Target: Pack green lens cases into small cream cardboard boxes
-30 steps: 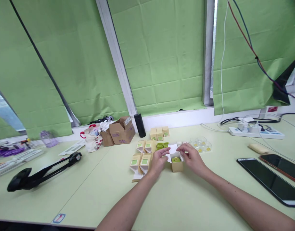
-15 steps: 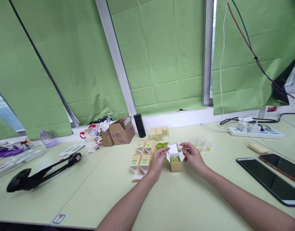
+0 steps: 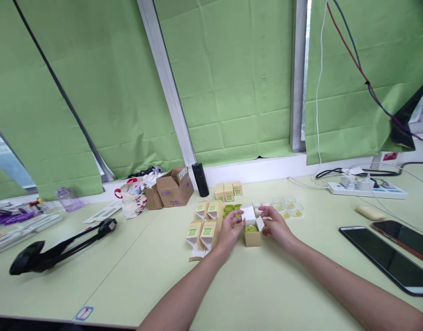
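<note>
A small tan cardboard box [image 3: 253, 239] stands open on the table, white flaps raised, with a green item [image 3: 251, 228] inside. My left hand [image 3: 229, 231] is at its left side, thumb and fingers closed on the left flap, which they mostly hide. On the other side, my right hand [image 3: 277, 226] has its fingertips bent around the white right flap. Behind the box are green pieces [image 3: 229, 209] and white round pieces [image 3: 256, 207], partly hidden by the hands and lid. Several tan boxes with green labels [image 3: 207, 232] stand left of my left hand.
Three closed tan boxes [image 3: 228, 191] sit farther back, near a black cylinder [image 3: 200, 179] and a brown carton [image 3: 175, 187]. Clear plastic cups [image 3: 296, 209] are at right, beyond them a power strip [image 3: 368, 190] and phones [image 3: 386, 259]. A black strap-like device [image 3: 63, 248] lies left.
My left hand has shifted right and slightly down onto the left flap, which has folded inward behind the thumb. My right hand has moved slightly, staying at the right flap.
</note>
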A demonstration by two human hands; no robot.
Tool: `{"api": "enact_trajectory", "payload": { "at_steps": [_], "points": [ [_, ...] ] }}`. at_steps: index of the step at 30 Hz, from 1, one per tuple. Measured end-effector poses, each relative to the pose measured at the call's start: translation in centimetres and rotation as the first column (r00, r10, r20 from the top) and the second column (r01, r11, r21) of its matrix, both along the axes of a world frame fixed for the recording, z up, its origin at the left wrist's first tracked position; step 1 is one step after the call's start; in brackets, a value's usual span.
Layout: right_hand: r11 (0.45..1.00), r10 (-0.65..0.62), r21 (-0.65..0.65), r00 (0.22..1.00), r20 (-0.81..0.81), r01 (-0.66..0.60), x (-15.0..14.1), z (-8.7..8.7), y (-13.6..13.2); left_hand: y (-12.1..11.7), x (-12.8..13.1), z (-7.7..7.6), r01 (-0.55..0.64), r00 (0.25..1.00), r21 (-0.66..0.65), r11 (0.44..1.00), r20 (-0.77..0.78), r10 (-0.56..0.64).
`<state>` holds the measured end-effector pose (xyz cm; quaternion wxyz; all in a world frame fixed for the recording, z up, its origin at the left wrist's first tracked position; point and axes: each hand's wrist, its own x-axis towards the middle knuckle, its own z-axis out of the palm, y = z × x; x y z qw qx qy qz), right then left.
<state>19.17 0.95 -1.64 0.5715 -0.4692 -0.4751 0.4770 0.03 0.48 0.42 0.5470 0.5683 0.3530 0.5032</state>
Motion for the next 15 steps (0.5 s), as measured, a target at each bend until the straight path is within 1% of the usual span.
{"api": "enact_trajectory", "payload": {
  "at_steps": [6, 15],
  "points": [
    [0.998, 0.023, -0.054, 0.999, -0.038, -0.025, -0.22, 0.49, -0.43, 0.21, 0.03, -0.84, 0.026, 0.999, 0.008, 1.0, -0.019, -0.026],
    [0.995, 0.037, -0.083, 0.994, -0.106, -0.046, -0.39, 0.81, -0.67, 0.08, 0.23, -0.72, 0.029, 0.999, 0.006, 1.0, -0.019, -0.029]
  ]
}}
